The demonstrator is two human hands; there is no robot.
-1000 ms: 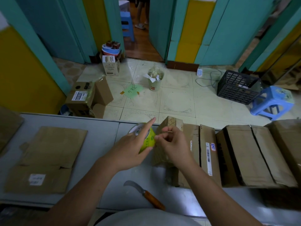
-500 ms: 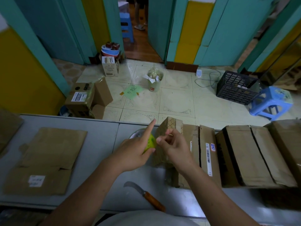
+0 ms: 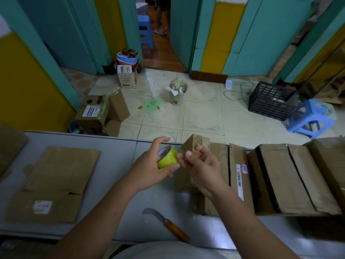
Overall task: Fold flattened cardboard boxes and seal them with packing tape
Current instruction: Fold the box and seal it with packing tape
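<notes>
Head view: nearest me, one knife (image 3: 166, 224) lies on the table (image 3: 115, 146) below my fingers. Above it my left hand (image 3: 151, 169) grips the one tape roll (image 3: 167, 157), its forefinger now curled over the top where half a second ago it pointed straight up, while my right hand (image 3: 201, 165) pinches at the roll's edge. Just behind the right fingers stands one small box (image 3: 197, 143), three larger boxes (image 3: 291, 176) run off to their right, and one flattened cardboard (image 3: 56, 180) lies well left of the left fingers.
</notes>
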